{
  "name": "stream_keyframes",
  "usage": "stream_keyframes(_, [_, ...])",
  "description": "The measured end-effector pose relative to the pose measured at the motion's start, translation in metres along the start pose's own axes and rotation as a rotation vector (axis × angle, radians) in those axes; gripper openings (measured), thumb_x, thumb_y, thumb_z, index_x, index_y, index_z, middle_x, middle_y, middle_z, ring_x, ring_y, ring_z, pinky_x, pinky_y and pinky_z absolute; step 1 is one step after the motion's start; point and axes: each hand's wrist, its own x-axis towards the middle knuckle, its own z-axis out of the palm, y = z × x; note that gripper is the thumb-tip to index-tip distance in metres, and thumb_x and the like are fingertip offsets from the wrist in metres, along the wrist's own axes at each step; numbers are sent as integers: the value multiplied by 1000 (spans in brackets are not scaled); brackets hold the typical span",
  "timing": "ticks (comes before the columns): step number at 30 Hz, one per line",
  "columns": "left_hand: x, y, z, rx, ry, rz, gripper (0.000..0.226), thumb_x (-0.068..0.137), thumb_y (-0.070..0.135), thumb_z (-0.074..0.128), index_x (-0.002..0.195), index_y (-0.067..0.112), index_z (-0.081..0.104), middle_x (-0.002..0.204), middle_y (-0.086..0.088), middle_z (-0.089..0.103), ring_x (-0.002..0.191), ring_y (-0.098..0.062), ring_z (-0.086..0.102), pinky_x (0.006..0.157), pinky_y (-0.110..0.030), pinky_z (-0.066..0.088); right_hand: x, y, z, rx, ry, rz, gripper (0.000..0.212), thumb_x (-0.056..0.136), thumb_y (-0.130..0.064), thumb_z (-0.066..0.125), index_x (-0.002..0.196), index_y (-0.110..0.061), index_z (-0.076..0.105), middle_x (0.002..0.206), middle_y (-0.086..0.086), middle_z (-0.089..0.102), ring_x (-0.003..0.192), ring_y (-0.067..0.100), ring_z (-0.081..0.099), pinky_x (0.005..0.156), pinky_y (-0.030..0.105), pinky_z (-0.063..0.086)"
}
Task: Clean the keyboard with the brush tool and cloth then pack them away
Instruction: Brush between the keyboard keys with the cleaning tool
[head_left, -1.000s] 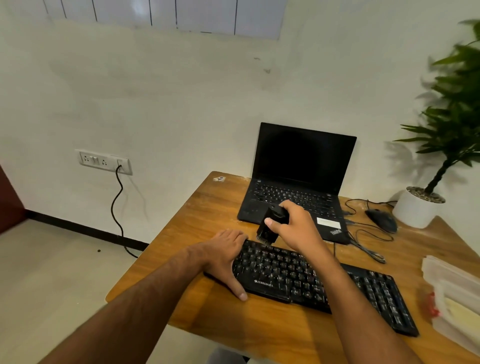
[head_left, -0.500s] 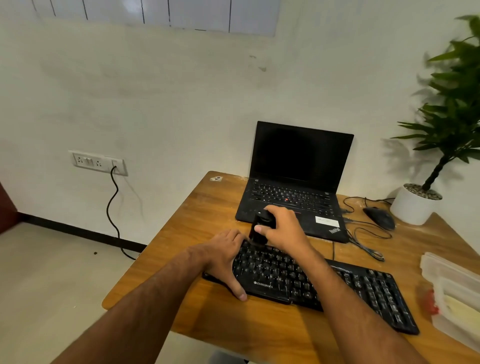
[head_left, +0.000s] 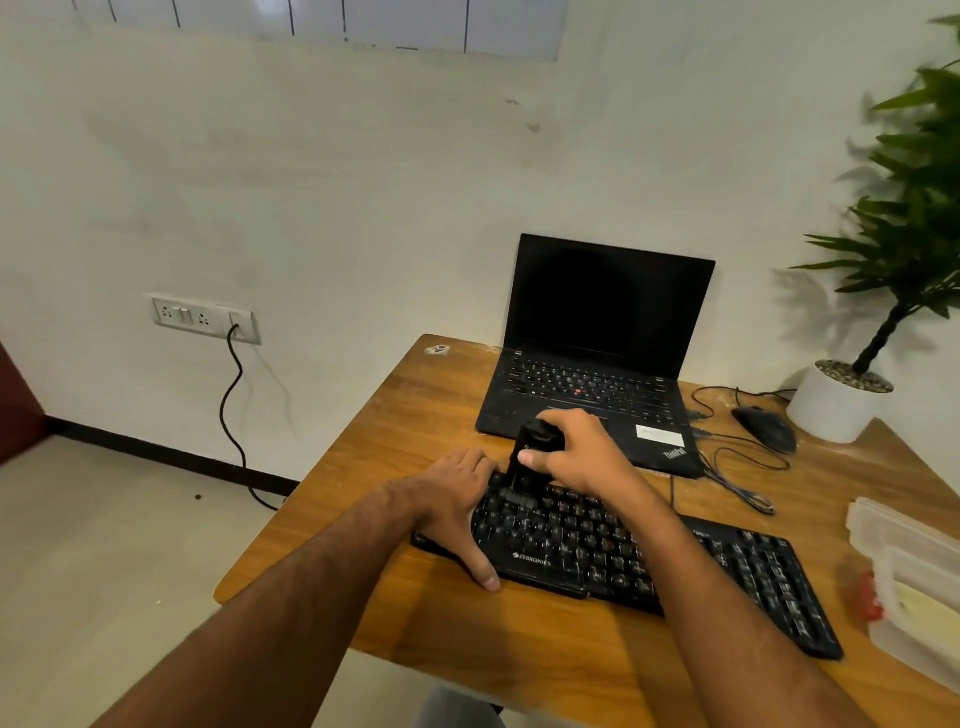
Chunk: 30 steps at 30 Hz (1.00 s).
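Keyboard (head_left: 649, 556) on the wooden desk (head_left: 395, 415), its long axis running from near left to far right across the view, just in front of the open laptop (head_left: 597, 364). The right hand (head_left: 582, 457) grasps the black brush tool (head_left: 530, 457) from above, fingers curled round its upper body and thumb on its near face; the tool stands almost upright, bristle end down on the top key rows at the keyboard's left end. The left hand (head_left: 457, 499) lies flat and relaxed over the left edge of the keyboard, thumb stretched along the front rim, apparently steadying it; it holds nothing. Most of the keyboard lies to the right of the brush, so further sweeps would likely run rightward along the long axis. The right wrist is raised, forearm crossing the middle keys. Clear containers (head_left: 914, 571) sit at the desk's right edge; no cloth can be made out.
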Motion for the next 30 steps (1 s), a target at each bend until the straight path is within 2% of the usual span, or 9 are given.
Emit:
stream_keyframes(3, [0,1,0,6,-4,2,138,56,74,90,160,18,19,152,0,29,139,-21,31,122,-43,32,-3,2,7,17,64,18,21,84,-28,79,97,-19,65,91,-3,67,89,17,62,73,31,47])
stream_keyframes(8, [2,-1,1,-6,9,0,135,54,76,90,157,19,23,148,1,32,135,-19,33,121,-44,34,-6,-3,-4,20,-92,-15,16,85,-25,79,87,-21,63,86,-3,65,81,14,62,62,28,44])
stream_keyframes(12, [2,-2,3,10,8,6,137,53,78,89,157,19,23,146,2,32,133,-20,33,121,-44,33,-10,-3,5,27,50,12,20,85,-27,79,95,-22,62,92,-4,65,89,16,62,71,29,43])
stream_keyframes(17, [4,-3,2,2,6,2,137,52,79,88,157,20,23,146,2,32,132,-19,34,120,-45,35,-13,-8,-4,7,-111,-5,20,86,-25,78,82,-24,59,83,-5,62,78,11,58,61,26,40])
stream_keyframes(21, [3,-4,3,2,3,4,138,52,78,89,157,20,22,147,1,32,134,-19,33,121,-45,35,-14,-9,2,3,-6,-2,19,86,-27,77,88,-25,59,90,-3,64,86,17,61,67,30,44])
stream_keyframes(24, [4,-3,3,14,-5,0,138,53,79,88,158,19,22,148,0,32,135,-20,33,120,-47,35,-18,-8,8,15,-92,4,19,86,-27,77,85,-25,58,85,-4,64,78,16,62,67,32,50])
stream_keyframes(26, [4,-3,3,7,-3,-2,137,53,78,89,157,19,23,148,0,32,134,-20,33,120,-46,36,-16,-10,-1,33,-147,0,17,87,-26,77,84,-24,60,83,-4,63,76,12,59,63,28,44])
stream_keyframes(28, [4,-3,2,1,3,1,136,53,77,89,157,20,23,148,1,32,134,-19,34,120,-45,35,-16,-10,-2,48,-53,7,17,87,-26,77,87,-24,60,84,-6,62,80,13,59,62,25,41])
stream_keyframes(30, [3,-2,3,5,5,5,137,54,77,90,158,20,22,149,0,31,135,-20,33,121,-44,35,-20,-9,7,33,26,32,18,87,-28,77,93,-22,61,88,-5,64,85,16,62,67,28,46])
